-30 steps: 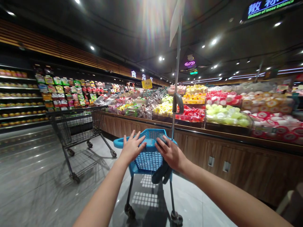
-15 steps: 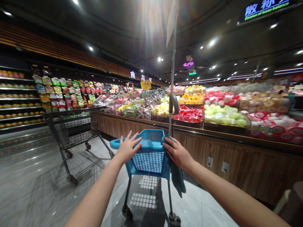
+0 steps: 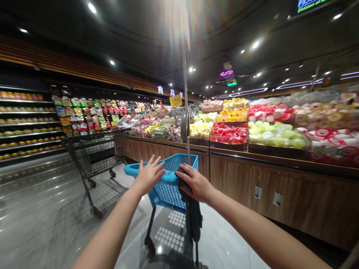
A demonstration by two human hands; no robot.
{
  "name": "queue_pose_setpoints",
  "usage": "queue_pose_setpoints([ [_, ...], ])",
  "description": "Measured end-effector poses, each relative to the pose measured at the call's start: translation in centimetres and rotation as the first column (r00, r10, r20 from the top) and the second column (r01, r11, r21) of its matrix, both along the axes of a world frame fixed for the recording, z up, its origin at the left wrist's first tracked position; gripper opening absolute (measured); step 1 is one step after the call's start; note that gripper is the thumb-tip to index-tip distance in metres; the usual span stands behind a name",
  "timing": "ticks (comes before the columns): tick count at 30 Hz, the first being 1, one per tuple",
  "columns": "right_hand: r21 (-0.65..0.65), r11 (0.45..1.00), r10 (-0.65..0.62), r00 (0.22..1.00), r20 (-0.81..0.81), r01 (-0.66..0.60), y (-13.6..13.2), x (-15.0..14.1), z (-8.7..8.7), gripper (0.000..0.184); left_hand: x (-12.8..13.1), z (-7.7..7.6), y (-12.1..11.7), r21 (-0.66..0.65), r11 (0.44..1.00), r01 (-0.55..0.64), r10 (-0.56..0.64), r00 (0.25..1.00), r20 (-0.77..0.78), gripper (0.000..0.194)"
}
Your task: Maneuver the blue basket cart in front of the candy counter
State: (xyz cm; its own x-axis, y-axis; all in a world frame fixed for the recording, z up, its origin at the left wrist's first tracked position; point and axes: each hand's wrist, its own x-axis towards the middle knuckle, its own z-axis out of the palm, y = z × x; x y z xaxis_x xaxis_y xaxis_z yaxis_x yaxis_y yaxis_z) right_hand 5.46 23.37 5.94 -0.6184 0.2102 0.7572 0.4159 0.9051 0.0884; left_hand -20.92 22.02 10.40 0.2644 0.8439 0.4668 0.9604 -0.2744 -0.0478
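Note:
In front of me stands a blue plastic shopping cart (image 3: 165, 198) on dark legs. My left hand (image 3: 148, 175) lies on its handle rim with fingers spread. My right hand (image 3: 195, 183) is at the handle's right end, its fingers over a dark piece there and the lowest digit on the near side. Below it hangs a long, dark folded bundle (image 3: 193, 220), tapering downward; its kind is unclear. A thin metal pole (image 3: 184, 67) with a dark hook-shaped part (image 3: 185, 127) rises just beyond that hand.
A black wire cart (image 3: 95, 157) stands to the left. Along the right runs a wooden counter (image 3: 235, 179) with bins of wrapped colourful goods, including red ones (image 3: 228, 132) and pale green ones (image 3: 277, 134). Stocked shelves (image 3: 28, 121) line the far left; the floor is shiny tile.
The blue cart has swung slightly, its right side, the pole and my right hand shifting left. The background has shifted to the right. My hands stay on the handle area.

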Motion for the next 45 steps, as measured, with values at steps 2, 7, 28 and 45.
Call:
queue_pose_setpoints([
  [2,-0.078,0.997,0.003,0.998,-0.062,-0.007,0.8,-0.8,-0.8,0.052,1.4,-0.6,-0.3,0.029,0.999,0.018,-0.018,1.0,-0.014,0.058],
  [7,-0.125,0.992,-0.028,0.994,-0.104,0.015,1.5,-2.3,-2.7,0.055,2.1,-1.5,-0.3,0.051,0.994,-0.095,0.092,0.994,0.051,0.061],
  [28,-0.018,0.995,0.101,0.993,0.066,-0.1,-0.9,-2.2,-2.0,0.062,-1.2,-1.1,-4.0,-0.037,0.988,0.15,-0.148,0.988,0.051,0.047],
  [45,-0.015,0.981,0.192,0.981,-0.031,-0.193,-3.2,-0.3,-3.1,0.049,0.4,-0.2,-9.0,0.158,0.983,-0.091,0.088,0.996,0.024,0.078],
])
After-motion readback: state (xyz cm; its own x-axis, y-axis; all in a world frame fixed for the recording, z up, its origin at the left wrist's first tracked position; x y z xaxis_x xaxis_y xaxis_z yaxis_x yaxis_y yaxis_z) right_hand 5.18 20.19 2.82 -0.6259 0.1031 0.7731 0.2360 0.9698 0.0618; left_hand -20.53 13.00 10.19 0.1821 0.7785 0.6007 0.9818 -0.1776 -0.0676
